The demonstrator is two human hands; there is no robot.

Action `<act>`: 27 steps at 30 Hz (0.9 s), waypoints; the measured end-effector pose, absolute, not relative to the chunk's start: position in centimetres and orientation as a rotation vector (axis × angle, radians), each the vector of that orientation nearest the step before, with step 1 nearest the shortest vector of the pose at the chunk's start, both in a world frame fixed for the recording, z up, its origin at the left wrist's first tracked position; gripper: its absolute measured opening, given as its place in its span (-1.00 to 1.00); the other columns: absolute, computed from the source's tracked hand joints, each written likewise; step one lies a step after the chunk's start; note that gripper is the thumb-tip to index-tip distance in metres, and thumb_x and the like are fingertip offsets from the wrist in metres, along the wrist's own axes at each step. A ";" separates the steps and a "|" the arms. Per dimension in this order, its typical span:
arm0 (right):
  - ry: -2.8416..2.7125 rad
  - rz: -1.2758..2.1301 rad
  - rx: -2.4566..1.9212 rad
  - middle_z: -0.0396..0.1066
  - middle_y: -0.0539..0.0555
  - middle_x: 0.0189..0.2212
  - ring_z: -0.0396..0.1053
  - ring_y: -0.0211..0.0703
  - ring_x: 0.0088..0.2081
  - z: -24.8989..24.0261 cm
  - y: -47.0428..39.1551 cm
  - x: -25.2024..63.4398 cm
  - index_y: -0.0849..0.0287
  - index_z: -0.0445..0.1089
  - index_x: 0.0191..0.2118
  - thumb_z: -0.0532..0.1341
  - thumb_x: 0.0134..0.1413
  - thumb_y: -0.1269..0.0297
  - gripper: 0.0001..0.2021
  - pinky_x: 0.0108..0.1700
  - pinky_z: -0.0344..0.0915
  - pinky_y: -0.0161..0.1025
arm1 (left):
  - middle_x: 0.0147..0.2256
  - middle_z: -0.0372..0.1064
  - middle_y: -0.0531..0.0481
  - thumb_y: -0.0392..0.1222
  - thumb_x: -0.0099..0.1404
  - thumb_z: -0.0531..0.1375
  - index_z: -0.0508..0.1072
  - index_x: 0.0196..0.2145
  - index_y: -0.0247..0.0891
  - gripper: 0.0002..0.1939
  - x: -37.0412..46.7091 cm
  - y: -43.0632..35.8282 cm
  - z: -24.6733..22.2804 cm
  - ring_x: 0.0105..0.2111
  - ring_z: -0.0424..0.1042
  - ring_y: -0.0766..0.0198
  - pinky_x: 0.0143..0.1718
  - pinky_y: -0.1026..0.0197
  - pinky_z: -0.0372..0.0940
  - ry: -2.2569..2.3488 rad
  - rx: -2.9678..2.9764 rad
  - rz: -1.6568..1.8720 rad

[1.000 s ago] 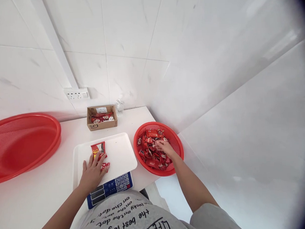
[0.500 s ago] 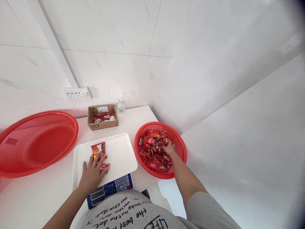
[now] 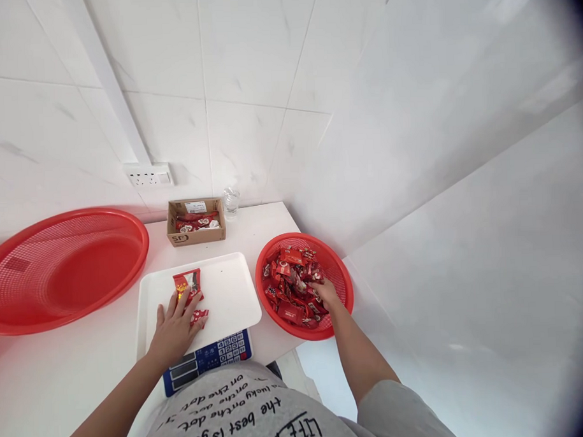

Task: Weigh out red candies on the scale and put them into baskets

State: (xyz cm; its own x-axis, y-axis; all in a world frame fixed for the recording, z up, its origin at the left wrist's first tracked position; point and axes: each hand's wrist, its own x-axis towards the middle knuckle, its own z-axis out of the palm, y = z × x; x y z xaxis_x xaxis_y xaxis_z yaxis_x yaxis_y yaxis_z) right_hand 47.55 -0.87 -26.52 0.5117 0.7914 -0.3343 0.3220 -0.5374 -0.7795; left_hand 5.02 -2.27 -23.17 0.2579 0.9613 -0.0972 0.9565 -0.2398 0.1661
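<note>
Fingers spread, my left hand [image 3: 173, 331] rests on the white tray [image 3: 230, 294], touching a red and white packet [image 3: 187, 283] and a small red packet with white dots [image 3: 200, 318]. The tray sits on a scale with a blue keypad [image 3: 229, 349]. My right hand [image 3: 326, 294] reaches into the right side of a round red basket [image 3: 345, 287] full of red-wrapped packets [image 3: 292, 312]. Its fingers are bent together among the wrappers, and what they grip is too small to name.
A large red basket [image 3: 83, 277] stands at the left of the white table [image 3: 62, 379]. Against the wall are an open cardboard box [image 3: 196, 236] with red packets and a clear plastic cup [image 3: 231, 201]. A wall socket [image 3: 149, 175] is above.
My right hand has shifted slightly within the basket, and some wrappers near its fingers have moved. My left hand stays on the packets; the view has shifted a little.
</note>
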 end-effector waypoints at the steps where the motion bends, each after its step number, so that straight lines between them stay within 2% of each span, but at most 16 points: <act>1: -0.873 0.955 -2.041 0.52 0.11 -0.32 0.46 -0.06 -0.31 -26.2 -1.1 47.4 0.23 0.38 -0.16 0.20 -0.20 0.19 -0.60 -0.28 0.36 -0.19 | 0.30 -0.15 -0.11 0.08 0.30 -0.09 0.11 0.23 -0.15 -0.42 5.0 -2.3 -23.2 0.28 -0.22 -0.11 0.15 -0.32 -0.14 1.803 2.332 0.048; 7: -0.693 1.025 -1.788 0.49 0.02 -0.40 0.45 -0.14 -0.38 -24.1 -1.6 46.4 0.13 0.35 -0.29 0.31 -0.32 0.04 -0.60 -0.32 0.37 -0.22 | 0.29 -0.15 -0.12 0.07 0.29 -0.07 0.12 0.22 -0.16 -0.42 5.1 -2.1 -22.9 0.27 -0.20 -0.12 0.15 -0.32 -0.16 1.802 2.316 0.026; 10: -0.576 1.086 -1.594 0.47 -0.03 -0.41 0.44 -0.18 -0.38 -22.3 -1.6 45.4 0.10 0.35 -0.31 0.37 -0.39 0.13 -0.60 -0.28 0.37 -0.22 | 0.29 -0.15 -0.12 0.05 0.30 -0.06 0.12 0.22 -0.15 -0.43 5.1 -2.1 -22.7 0.27 -0.20 -0.13 0.15 -0.32 -0.17 1.799 2.317 0.018; 13: -0.541 1.176 -1.489 0.46 -0.05 -0.44 0.42 -0.19 -0.42 -20.0 -1.7 43.6 0.08 0.34 -0.29 0.39 -0.38 0.19 -0.60 -0.29 0.38 -0.18 | 0.29 -0.14 -0.13 0.03 0.29 -0.03 0.11 0.22 -0.15 -0.42 5.2 -2.2 -22.6 0.28 -0.22 -0.12 0.15 -0.33 -0.17 1.814 2.297 0.047; 17: -0.688 1.253 -1.420 0.46 -0.02 -0.31 0.41 -0.21 -0.33 -17.1 -2.0 39.5 0.07 0.37 -0.27 0.38 -0.31 0.20 -0.65 -0.25 0.36 -0.22 | 0.29 -0.13 -0.16 0.04 0.25 0.04 0.15 0.20 -0.20 -0.40 6.1 -2.7 -21.7 0.28 -0.26 -0.13 0.17 -0.31 -0.21 1.779 2.264 0.256; 19: -0.810 1.305 -1.371 0.43 0.00 -0.19 0.39 -0.21 -0.26 -16.1 -2.3 36.9 0.08 0.39 -0.28 0.36 -0.26 0.19 -0.68 -0.24 0.35 -0.25 | 0.27 -0.05 -0.15 0.05 0.25 0.05 0.18 0.18 -0.20 -0.42 7.1 -3.1 -20.6 0.28 -0.23 -0.09 0.19 -0.26 -0.21 1.667 2.227 0.396; 21: -0.925 1.390 -1.315 0.41 0.02 -0.16 0.38 -0.22 -0.25 -15.6 -2.5 34.0 0.09 0.39 -0.26 0.34 -0.21 0.18 -0.70 -0.26 0.34 -0.25 | 0.18 0.14 -0.12 0.04 0.26 0.04 0.23 0.13 -0.19 -0.48 8.2 -3.5 -19.2 0.25 -0.10 -0.02 0.19 -0.17 -0.14 1.512 2.153 0.506; 24: -1.090 1.541 -1.255 0.42 0.02 -0.22 0.37 -0.24 -0.28 -15.4 -3.2 30.0 0.09 0.39 -0.22 0.33 -0.18 0.19 -0.69 -0.24 0.32 -0.25 | -0.10 0.42 -0.08 0.02 0.30 -0.02 0.35 -0.05 -0.21 -0.62 9.5 -4.1 -17.4 0.01 0.29 0.12 0.04 0.04 0.15 1.345 1.941 0.556; 25: -1.140 1.591 -1.244 0.42 0.02 -0.22 0.37 -0.24 -0.28 -15.5 -3.5 28.8 0.09 0.39 -0.21 0.34 -0.19 0.20 -0.67 -0.22 0.32 -0.24 | -0.20 0.45 -0.06 0.02 0.31 -0.04 0.38 -0.14 -0.22 -0.65 9.6 -4.3 -17.0 -0.12 0.36 0.16 -0.06 0.11 0.21 1.322 1.876 0.550; 27: -1.200 1.670 -1.231 0.42 0.02 -0.20 0.37 -0.23 -0.25 -15.8 -3.9 27.1 0.09 0.38 -0.19 0.35 -0.21 0.22 -0.64 -0.19 0.32 -0.23 | -0.36 0.43 -0.01 -0.01 0.31 -0.07 0.38 -0.33 -0.23 -0.68 9.5 -4.7 -16.7 -0.31 0.38 0.23 -0.25 0.19 0.23 1.317 1.787 0.537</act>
State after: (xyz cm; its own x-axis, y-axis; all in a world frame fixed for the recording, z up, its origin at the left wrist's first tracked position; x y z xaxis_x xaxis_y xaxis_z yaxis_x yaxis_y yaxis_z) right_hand 27.09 -3.94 -15.79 -0.2774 0.9185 -0.2819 -0.0262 -0.3006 -0.9534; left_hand 9.52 -4.72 -16.73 0.3589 0.9240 -0.1320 0.5685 -0.1042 0.8161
